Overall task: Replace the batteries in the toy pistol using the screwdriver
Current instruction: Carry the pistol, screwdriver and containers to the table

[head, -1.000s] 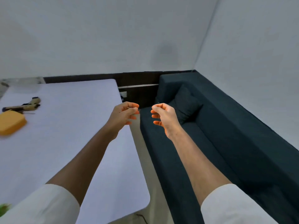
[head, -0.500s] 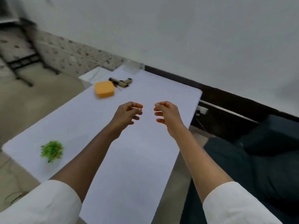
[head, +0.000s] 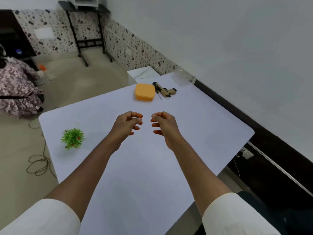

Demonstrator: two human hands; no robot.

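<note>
Nothing is started: my left hand [head: 127, 122] and right hand [head: 163, 123] hover apart, loosely curled, empty. The tan plastic toy pistol [head: 165, 90] lies upper centre on the white tabletop [head: 211, 126]; I must reach forward.

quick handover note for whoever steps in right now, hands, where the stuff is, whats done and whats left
Left hand: loosely curled over the table, apparently holding nothing; a pale blur at the fingertips is too unclear to name.
Right hand: loosely curled, empty.
Toy pistol: lying at the far end of the table, untouched. A thin dark tool, likely the screwdriver, lies against it.
Orange box: closed, just left of the pistol.
Small green plant: on the table's left side.
Done: nothing visible. Left: every step.
</note>
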